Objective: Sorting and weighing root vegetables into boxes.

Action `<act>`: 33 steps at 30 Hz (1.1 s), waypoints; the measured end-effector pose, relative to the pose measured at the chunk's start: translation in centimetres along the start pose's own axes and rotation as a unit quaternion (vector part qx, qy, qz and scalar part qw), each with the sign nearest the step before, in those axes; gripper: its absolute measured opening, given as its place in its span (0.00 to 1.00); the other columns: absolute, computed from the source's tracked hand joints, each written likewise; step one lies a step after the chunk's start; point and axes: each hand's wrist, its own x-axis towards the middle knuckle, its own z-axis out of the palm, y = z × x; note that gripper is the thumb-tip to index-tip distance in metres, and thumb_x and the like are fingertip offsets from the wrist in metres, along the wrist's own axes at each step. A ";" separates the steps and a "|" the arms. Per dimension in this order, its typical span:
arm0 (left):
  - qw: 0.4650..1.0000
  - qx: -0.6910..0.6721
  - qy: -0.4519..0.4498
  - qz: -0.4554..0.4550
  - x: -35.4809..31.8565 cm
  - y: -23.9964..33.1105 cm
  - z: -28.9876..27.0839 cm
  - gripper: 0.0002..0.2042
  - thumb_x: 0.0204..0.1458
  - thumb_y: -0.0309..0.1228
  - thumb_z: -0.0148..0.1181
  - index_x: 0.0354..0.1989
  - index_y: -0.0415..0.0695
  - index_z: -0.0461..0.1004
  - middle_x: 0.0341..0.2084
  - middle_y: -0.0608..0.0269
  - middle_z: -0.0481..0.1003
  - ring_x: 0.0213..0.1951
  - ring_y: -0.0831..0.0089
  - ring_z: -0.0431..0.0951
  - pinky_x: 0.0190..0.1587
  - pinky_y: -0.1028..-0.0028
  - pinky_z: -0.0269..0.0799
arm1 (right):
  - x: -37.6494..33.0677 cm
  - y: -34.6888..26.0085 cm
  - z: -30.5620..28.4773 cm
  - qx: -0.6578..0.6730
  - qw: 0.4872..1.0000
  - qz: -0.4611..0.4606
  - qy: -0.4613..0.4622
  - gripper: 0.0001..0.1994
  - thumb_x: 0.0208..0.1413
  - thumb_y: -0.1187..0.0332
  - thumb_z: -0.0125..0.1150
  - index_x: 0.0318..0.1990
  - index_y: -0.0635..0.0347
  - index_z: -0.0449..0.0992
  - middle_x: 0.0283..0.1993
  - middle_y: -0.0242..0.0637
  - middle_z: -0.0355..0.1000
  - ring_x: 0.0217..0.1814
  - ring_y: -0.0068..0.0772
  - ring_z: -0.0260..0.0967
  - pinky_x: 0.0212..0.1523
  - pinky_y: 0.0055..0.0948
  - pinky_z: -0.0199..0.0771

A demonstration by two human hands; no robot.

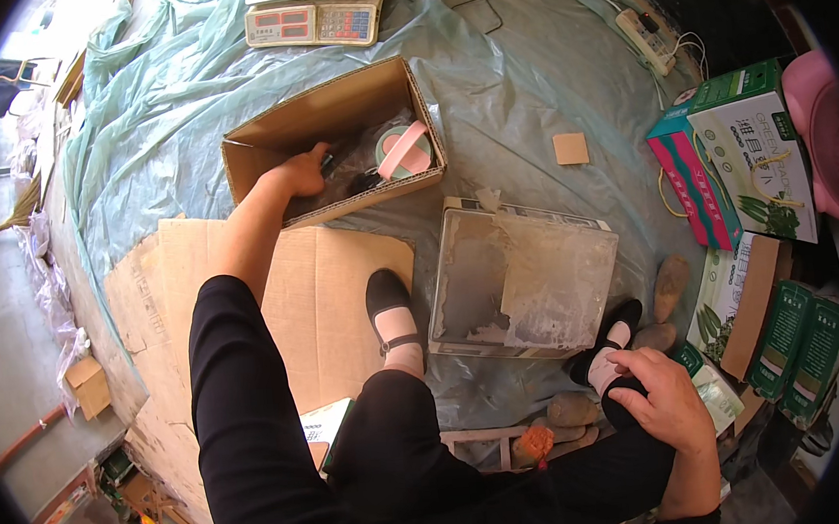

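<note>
My left hand (306, 170) reaches over the near wall of an open cardboard box (281, 125). Its fingers are bent and closed by a small dark item, which they mostly hide, so I cannot make out its kind. To the right inside the box lies a pink tape dispenser (409, 150) with a pale green roll, among dark items and clear plastic. My right hand (665, 398) rests on my right knee with its fingers spread, holding nothing.
A worn grey case (529, 278) stands between my feet. Flattened cardboard (263, 274) lies under my left arm. A scale (312, 19) sits at the back. Printed boxes (741, 158), a pink basin (818, 122) and a power strip (645, 39) are at the right.
</note>
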 end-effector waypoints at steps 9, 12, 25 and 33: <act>0.995 0.079 -0.026 0.056 1.0 0.3 0.6 0.32 0.42 0.26 0.56 0.61 0.48 0.59 0.53 0.44 0.67 0.55 0.53 0.67 0.57 0.63 0.63 | 0.2 0.0 0.0 0.006 1.000 0.005 0.000 0.20 0.42 0.73 0.64 0.46 0.65 0.71 0.36 0.46 0.70 0.40 0.46 0.69 0.42 0.35 0.68; 0.989 0.126 -0.021 0.073 0.6 0.3 1.5 0.37 0.41 0.29 0.59 0.64 0.53 0.54 0.57 0.45 0.63 0.58 0.53 0.63 0.58 0.64 0.62 | 0.2 -0.3 -0.2 0.006 1.000 0.008 -0.003 0.20 0.42 0.73 0.63 0.46 0.65 0.71 0.36 0.46 0.70 0.40 0.46 0.69 0.42 0.35 0.68; 0.989 0.143 -0.030 -0.028 0.0 1.8 -0.7 0.36 0.46 0.20 0.48 0.67 0.51 0.47 0.55 0.45 0.66 0.56 0.53 0.67 0.57 0.62 0.63 | 0.2 0.0 -0.2 0.011 1.000 0.003 0.006 0.19 0.43 0.71 0.64 0.45 0.62 0.70 0.35 0.43 0.70 0.40 0.47 0.67 0.41 0.38 0.66; 0.984 0.102 -0.139 -0.052 -1.9 3.6 -4.1 0.31 0.51 0.35 0.52 0.66 0.53 0.54 0.56 0.47 0.65 0.59 0.54 0.64 0.58 0.63 0.61 | -0.1 -0.1 -0.6 0.006 1.000 0.007 0.006 0.20 0.41 0.73 0.63 0.46 0.65 0.71 0.36 0.46 0.70 0.40 0.46 0.69 0.42 0.35 0.68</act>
